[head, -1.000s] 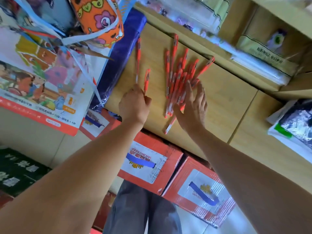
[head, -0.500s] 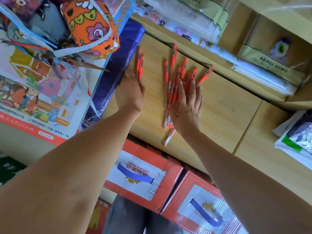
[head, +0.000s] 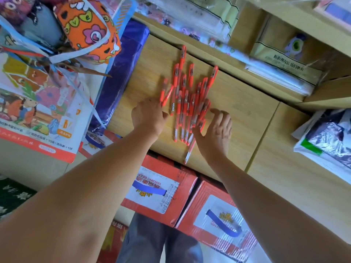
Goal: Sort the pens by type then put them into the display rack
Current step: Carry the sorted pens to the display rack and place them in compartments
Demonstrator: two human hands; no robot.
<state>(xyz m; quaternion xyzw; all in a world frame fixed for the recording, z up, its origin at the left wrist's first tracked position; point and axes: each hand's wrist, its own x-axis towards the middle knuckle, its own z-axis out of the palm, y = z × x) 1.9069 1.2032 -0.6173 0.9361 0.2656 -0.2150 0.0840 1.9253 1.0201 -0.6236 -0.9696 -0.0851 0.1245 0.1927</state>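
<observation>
Worktop (head: 237, 114) of pale wood runs across the middle of the frame. On it, just above centre, lies the pile of orange pens (head: 185, 103) — a loose fan, caps mostly toward the top of the frame, many overlapping. The right hand (head: 216, 130) lies at the pile's lower right edge, fingers spread and relaxed, touching the nearest barrels and gripping nothing. The left hand (head: 148, 116) sits at the pile's lower left with its fingers curled under and hidden. Above its knuckles two pens (head: 164, 92) stick out, and I cannot tell whether it pinches them or only nudges them. At the bottom of the pile a single pen (head: 190, 150) pokes over the worktop's near edge. The pens look light, stiff and smooth — likely to roll and slide on the wood. They are probably best gathered as a bundle around mid-barrel, or pinched one at a time there rather than by the clip.
</observation>
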